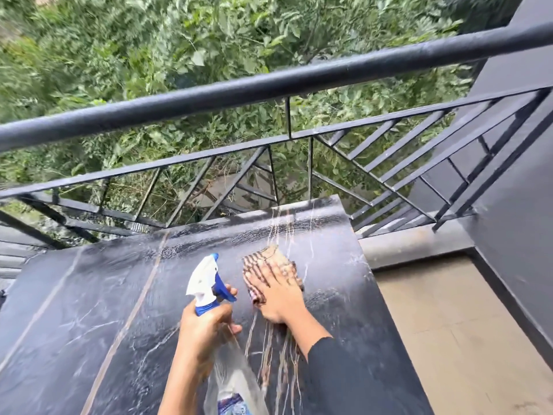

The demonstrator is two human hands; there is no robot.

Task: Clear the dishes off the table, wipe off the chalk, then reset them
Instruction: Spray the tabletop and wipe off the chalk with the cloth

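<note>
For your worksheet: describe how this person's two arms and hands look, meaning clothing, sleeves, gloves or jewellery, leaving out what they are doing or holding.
Both hands are bare, without gloves. The right hand leads into a black long sleeve that ends just past the wrist and fits closely. The left hand has a bare forearm as far as the picture shows, with no sleeve in view. No rings, watch or bracelets show on either.

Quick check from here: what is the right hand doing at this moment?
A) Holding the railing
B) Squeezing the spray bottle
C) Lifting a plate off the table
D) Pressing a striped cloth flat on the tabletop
D: the right hand lies spread on the striped cloth against the dark table, while the left hand holds the spray bottle.
</note>
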